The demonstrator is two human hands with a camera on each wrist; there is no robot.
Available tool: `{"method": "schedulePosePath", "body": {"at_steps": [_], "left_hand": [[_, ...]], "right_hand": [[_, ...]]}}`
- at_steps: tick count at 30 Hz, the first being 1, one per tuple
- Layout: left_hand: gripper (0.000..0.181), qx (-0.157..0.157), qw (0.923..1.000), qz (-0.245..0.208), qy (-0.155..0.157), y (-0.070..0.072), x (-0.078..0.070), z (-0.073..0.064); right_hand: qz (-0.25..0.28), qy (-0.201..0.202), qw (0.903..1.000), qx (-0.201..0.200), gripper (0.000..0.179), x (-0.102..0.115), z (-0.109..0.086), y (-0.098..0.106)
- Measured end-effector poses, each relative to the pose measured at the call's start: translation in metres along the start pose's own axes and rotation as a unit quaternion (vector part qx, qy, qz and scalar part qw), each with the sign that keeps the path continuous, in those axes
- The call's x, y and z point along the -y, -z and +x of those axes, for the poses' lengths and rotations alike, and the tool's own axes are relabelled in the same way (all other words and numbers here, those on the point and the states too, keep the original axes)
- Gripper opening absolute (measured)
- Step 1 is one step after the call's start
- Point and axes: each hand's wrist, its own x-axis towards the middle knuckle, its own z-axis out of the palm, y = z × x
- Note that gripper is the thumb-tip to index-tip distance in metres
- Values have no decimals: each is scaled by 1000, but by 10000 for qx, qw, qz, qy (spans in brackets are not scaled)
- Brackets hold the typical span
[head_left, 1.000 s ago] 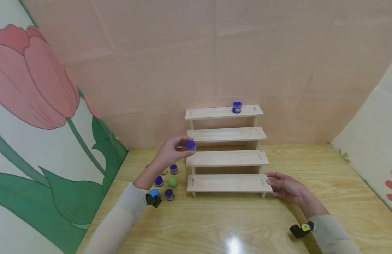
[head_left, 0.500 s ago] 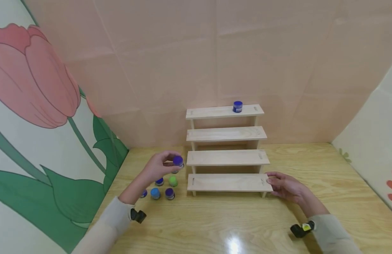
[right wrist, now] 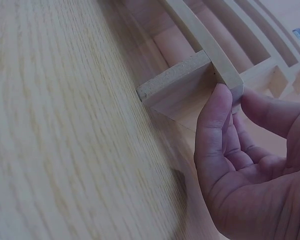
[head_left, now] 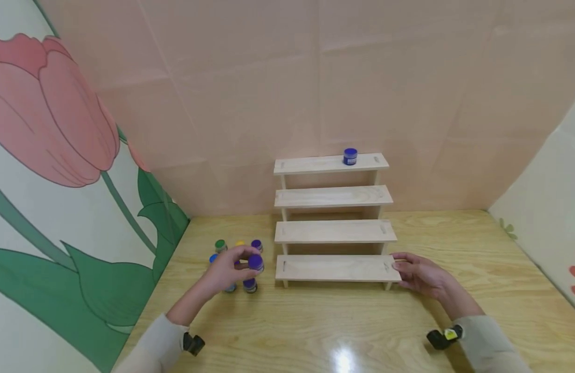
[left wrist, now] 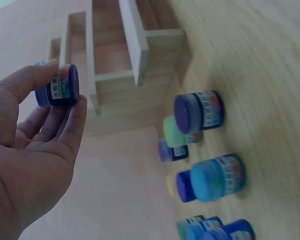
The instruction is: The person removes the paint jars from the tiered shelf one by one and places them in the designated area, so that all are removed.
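Observation:
My left hand (head_left: 227, 269) pinches a small paint jar (head_left: 256, 262) with a purple lid between thumb and fingers. In the head view this jar overlaps the group of jars left of the stepped wooden shelf (head_left: 334, 267). The left wrist view shows it raised, its label (left wrist: 60, 86) facing the camera. Below it on the table stand several more jars, among them a dark purple one (left wrist: 199, 110) and a light blue one (left wrist: 217, 177). My right hand (head_left: 422, 274) grips the right end of the lowest step, thumb and fingers around the board's corner (right wrist: 229, 82).
One blue jar (head_left: 350, 156) stands on the top step, right of its middle. Jars with a green lid (head_left: 220, 245) and a yellow lid (head_left: 240, 242) stand at the back of the group. A pinkish wall covering (head_left: 231, 129) rises behind the wooden table (head_left: 306, 326).
My left hand has carried the purple-lidded jar away from the shelf, leftward and down, to in front of the other jars. My right hand has stayed on the lowest step.

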Motion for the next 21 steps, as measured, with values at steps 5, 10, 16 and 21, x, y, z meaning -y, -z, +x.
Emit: {"method": "schedulePosePath", "body": {"at_steps": [5,10,16,21], "left_hand": [[43,-121,9998,-51,144,-1,12,-10],[43,-191,9992,-90,330,-4,26,-18],[41,-290,9983,135,483,-9,44,-28],[40,-285,9982,218,486,-13,53,-35]], "right_hand": [[9,28,10000,53,23,0,0,0],[-3,1,10000,-16,23,1,0,0],[-15,-41,10000,-82,22,1,0,0],[-6,-29,10000,-33,22,-1,0,1]]}}
